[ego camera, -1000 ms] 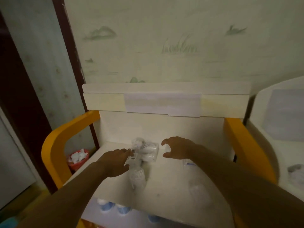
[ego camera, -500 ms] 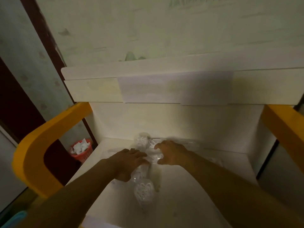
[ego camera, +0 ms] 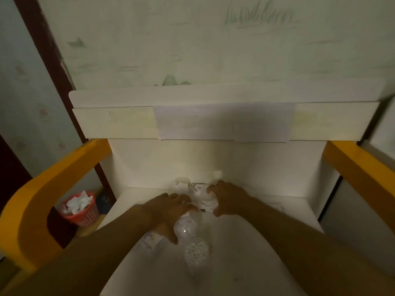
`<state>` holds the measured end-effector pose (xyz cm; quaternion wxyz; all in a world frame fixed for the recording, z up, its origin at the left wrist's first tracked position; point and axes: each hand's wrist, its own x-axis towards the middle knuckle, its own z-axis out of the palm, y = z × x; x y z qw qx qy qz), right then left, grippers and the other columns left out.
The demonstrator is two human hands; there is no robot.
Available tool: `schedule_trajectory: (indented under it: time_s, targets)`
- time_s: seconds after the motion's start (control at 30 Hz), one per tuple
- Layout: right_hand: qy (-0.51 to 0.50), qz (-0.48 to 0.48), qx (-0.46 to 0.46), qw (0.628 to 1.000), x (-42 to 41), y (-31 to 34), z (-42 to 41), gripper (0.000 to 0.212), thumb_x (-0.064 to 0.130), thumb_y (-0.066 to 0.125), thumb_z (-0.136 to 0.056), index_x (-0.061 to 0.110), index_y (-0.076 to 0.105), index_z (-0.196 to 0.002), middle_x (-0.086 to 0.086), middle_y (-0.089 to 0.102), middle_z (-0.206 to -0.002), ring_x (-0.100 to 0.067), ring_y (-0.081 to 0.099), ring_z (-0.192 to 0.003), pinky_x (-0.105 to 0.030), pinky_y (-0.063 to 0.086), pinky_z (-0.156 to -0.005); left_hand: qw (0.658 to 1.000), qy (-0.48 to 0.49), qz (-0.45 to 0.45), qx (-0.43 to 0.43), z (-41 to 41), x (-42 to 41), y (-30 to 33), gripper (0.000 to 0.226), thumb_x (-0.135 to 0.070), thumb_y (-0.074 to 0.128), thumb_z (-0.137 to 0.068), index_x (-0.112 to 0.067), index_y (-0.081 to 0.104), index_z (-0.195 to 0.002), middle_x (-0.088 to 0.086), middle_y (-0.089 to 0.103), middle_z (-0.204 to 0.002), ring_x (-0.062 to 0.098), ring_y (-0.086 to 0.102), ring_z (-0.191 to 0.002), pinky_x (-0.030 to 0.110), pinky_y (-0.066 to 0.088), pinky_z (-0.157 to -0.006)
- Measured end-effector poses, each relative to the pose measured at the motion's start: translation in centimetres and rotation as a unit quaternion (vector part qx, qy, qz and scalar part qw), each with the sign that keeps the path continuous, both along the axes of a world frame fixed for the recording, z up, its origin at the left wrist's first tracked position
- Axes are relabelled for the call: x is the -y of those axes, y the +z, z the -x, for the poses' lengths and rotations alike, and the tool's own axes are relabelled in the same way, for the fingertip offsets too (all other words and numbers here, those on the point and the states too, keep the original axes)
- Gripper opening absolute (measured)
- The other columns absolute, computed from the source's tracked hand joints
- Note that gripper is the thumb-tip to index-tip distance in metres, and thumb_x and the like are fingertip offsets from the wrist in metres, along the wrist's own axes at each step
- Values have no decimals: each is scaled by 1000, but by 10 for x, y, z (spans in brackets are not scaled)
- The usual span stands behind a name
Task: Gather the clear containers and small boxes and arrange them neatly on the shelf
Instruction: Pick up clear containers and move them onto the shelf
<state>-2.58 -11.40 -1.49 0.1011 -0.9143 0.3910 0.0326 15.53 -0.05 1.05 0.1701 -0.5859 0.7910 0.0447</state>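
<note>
Clear containers [ego camera: 193,240] gripped by left hand [ego camera: 168,212] (thumb underneath).

Hands closed in on clear containers [ego camera: 204,201]; previously hovering apart.

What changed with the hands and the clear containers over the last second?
Both hands closed in from apart. The left hand now grips a clear container lying on the white shelf, and the right hand has wrapped its fingers round another clear container further back. The camera also moved closer and tilted down. The clear jar at the back and the red basket on the floor stayed put.
</note>
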Motion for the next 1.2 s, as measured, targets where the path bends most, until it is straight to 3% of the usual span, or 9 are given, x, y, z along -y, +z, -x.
schedule_trajectory:
  time_s: [0.27, 0.43, 0.57, 0.7, 0.87, 1.2]
  targets:
    - [-65, 51, 15, 996, -32, 72, 60, 77, 31, 77, -75, 27, 36, -140, -3, 52, -130, -24, 48, -117, -36, 46, -88, 995, -28, 73, -63, 4, 12, 51, 103, -55, 80, -64, -42, 21, -147, -7, 23, -152, 16, 42, -129, 30, 37, -105]
    - [-120, 110, 8, 987, -54, 106, 112, 79, 34, 76, -75, 28, 35, -142, -3, 53, -132, -24, 49, -119, -39, 47, -95, 985, -83, 109, -105, 51, 24, 83, 98, -57, 81, -64, -42, 28, -145, -8, 29, -150, 14, 44, -125, 26, 43, -99]
    - [-156, 135, 12, 979, -66, 142, 167, 76, 33, 75, -77, 27, 36, -142, -5, 53, -132, -25, 50, -118, -36, 45, -94, 974, -138, 137, -120, 107, 36, 111, 95, -58, 81, -64, -42, 31, -143, -9, 32, -148, 12, 42, -124, 23, 41, -97]
    - [-192, 166, 28, 967, -77, 169, 235, 73, 32, 74, -74, 28, 41, -138, -2, 55, -128, -26, 51, -117, -36, 48, -89, 962, -187, 154, -123, 170, 49, 144, 98, -56, 82, -63, -38, 31, -144, -9, 31, -148, 15, 41, -127, 32, 44, -103]
    - [-247, 193, 69, 947, -87, 194, 330, 72, 32, 76, -74, 24, 44, -138, -4, 56, -130, -26, 52, -115, -41, 49, -94, 948, -224, 170, -148, 259, 69, 178, 99, -60, 81, -61, -39, 31, -144, -10, 33, -145, 11, 38, -129, 33, 40, -106]
    - [-333, 159, 57, 928, -102, 160, 534, 70, 32, 73, -75, 29, 42, -138, 0, 54, -132, -24, 49, -120, -36, 47, -94, 944, -261, 154, -133, 453, 91, 178, 101, -67, 79, -57, -46, 28, -142, -14, 32, -143, 9, 43, -126, 31, 44, -100]
